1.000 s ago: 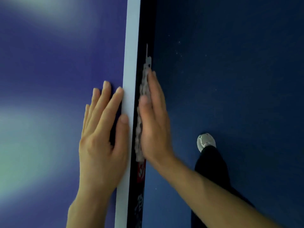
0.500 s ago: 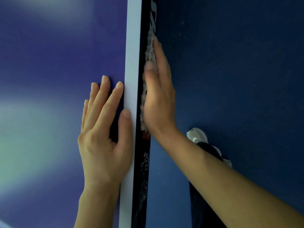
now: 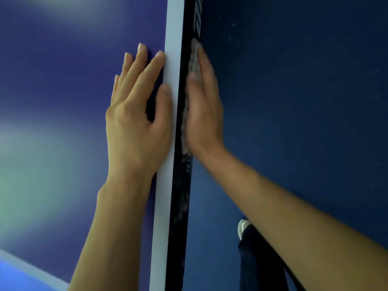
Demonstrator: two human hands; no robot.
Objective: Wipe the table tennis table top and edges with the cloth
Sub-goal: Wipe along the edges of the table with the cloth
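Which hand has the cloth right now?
The right hand: its straight fingers press the cloth against the black edge. The left hand lies bare on the blue top, thumb on the white line.

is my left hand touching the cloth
Apart. The head view shows the left hand flat on the table top, with the white line and black side edge between it and the cloth under the right hand.

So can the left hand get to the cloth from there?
Probably yes: the left hand lies flat by the white line, just across from the cloth on the side edge, though the right hand covers most of it.
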